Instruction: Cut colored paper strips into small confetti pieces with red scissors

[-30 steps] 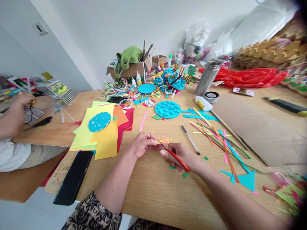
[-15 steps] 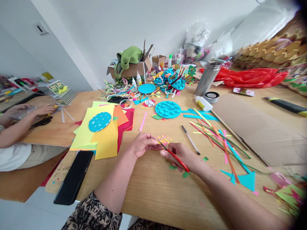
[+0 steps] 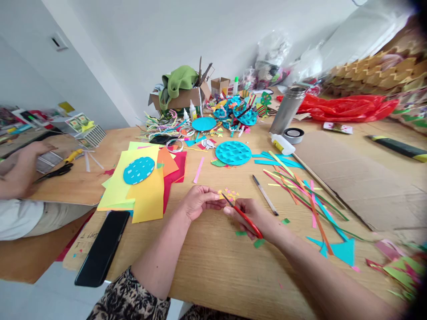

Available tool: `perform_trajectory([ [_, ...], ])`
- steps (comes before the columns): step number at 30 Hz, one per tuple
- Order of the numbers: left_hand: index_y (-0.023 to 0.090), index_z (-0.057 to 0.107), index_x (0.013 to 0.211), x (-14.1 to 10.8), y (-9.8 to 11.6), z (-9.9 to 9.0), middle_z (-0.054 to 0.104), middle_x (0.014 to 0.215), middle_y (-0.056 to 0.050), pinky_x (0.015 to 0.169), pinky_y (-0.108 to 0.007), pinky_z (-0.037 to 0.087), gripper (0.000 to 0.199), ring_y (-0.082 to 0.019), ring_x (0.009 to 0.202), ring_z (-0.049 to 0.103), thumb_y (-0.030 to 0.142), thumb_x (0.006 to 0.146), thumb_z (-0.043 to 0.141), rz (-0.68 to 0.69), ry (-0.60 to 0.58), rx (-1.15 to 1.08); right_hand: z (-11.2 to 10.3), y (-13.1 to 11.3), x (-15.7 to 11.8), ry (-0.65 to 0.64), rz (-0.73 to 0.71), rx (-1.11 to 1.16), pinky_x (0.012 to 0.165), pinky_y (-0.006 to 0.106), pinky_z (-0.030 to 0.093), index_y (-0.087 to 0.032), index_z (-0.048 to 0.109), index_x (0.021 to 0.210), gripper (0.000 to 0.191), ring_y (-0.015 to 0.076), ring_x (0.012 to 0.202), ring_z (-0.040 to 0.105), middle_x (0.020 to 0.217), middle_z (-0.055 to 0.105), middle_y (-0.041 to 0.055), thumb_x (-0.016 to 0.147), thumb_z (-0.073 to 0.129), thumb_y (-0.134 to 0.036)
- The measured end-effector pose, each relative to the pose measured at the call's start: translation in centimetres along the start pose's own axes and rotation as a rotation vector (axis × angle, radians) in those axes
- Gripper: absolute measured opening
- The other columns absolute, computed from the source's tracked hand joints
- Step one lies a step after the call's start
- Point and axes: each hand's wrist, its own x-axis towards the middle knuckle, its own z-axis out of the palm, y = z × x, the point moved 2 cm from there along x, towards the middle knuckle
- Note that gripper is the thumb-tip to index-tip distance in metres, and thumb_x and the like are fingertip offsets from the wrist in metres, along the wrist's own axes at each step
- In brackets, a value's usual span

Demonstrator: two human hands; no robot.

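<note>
Thumb and fingers of my left hand (image 3: 199, 202) are pinched together on a small piece of paper, mostly hidden by the fingertips. My right hand (image 3: 262, 214) grips red-handled scissors (image 3: 246, 218), whose dark blades point up and left, close to the left fingertips. Just beyond both hands lie several tiny yellow and pink paper bits (image 3: 230, 194). Small green paper scraps (image 3: 258, 243) rest beneath and beside the right hand. A pen (image 3: 265, 194) lies to the right of it, and a pink paper strip (image 3: 199, 170) lies beyond the left hand.
A blue disc (image 3: 233, 153) sits ahead; a spotted blue disc (image 3: 139, 170) rests on coloured paper (image 3: 147, 204) at left, near a phone (image 3: 102, 249). Rightward are paper strips (image 3: 313, 195), a glue bottle (image 3: 282, 144), a metal flask (image 3: 287, 111) and cardboard (image 3: 360, 178). Another person's hand (image 3: 31, 160) is far left.
The scissors' blade tips have shifted slightly up, a little away from the left fingertips. My left hand stays nearly still. At far left, the other person's hands have moved left.
</note>
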Motion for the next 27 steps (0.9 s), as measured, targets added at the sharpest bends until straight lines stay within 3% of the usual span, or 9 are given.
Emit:
perform_trajectory([
  [4, 0.009, 0.068, 0.068, 0.0, -0.1, 0.2, 0.071, 0.071, -0.01, 0.069, -0.031, 0.05, 0.016, -0.018, 0.066, 0.066, 0.021, 0.059, 0.074, 0.018, 0.028, -0.002, -0.1, -0.3, 0.0, 0.047, 0.029, 0.005, 0.025, 0.015, 0.026, -0.021, 0.036, 0.063, 0.044, 0.0065, 0.025, 0.04, 0.037, 0.046, -0.0075, 0.072, 0.059, -0.057],
  [12, 0.012, 0.068, 0.07, 0.0, -0.4, 1.0, 0.071, 0.074, -0.008, 0.067, -0.028, 0.049, 0.018, -0.016, 0.067, 0.065, 0.023, 0.059, 0.076, 0.048, 0.109, -0.066, -0.2, -0.1, 0.2, 0.144, -0.059, 0.081, 0.031, 0.018, 0.03, -0.02, 0.039, 0.062, 0.041, 0.0084, 0.029, 0.045, 0.039, 0.048, -0.0057, 0.075, 0.058, -0.055],
  [16, 0.012, 0.068, 0.071, -0.2, -0.4, 1.4, 0.071, 0.075, -0.008, 0.063, -0.026, 0.047, 0.02, -0.015, 0.063, 0.065, 0.024, 0.058, 0.076, 0.043, 0.063, -0.027, -1.1, -0.5, 0.0, 0.337, -0.142, 0.182, 0.04, 0.02, 0.036, -0.02, 0.042, 0.063, 0.037, 0.0099, 0.039, 0.05, 0.048, 0.054, -0.0023, 0.074, 0.06, -0.05],
  [19, 0.011, 0.069, 0.072, -0.5, -0.5, 1.8, 0.07, 0.073, -0.009, 0.062, -0.026, 0.047, 0.021, -0.014, 0.059, 0.063, 0.026, 0.059, 0.076, 0.019, -0.006, 0.056, -1.6, -0.8, 0.1, 0.41, -0.194, 0.28, 0.049, 0.023, 0.041, -0.019, 0.044, 0.065, 0.033, 0.0116, 0.05, 0.054, 0.057, 0.058, -0.0005, 0.07, 0.067, -0.044],
  [27, 0.012, 0.07, 0.072, -0.6, -1.1, 2.1, 0.068, 0.067, -0.006, 0.062, -0.027, 0.047, 0.022, -0.013, 0.057, 0.06, 0.029, 0.06, 0.075, -0.005, -0.045, 0.202, -1.1, 0.0, 0.8, 0.29, -0.248, 0.358, 0.05, 0.022, 0.038, -0.019, 0.044, 0.065, 0.033, 0.0095, 0.053, 0.048, 0.062, 0.055, -0.003, 0.06, 0.074, -0.031],
])
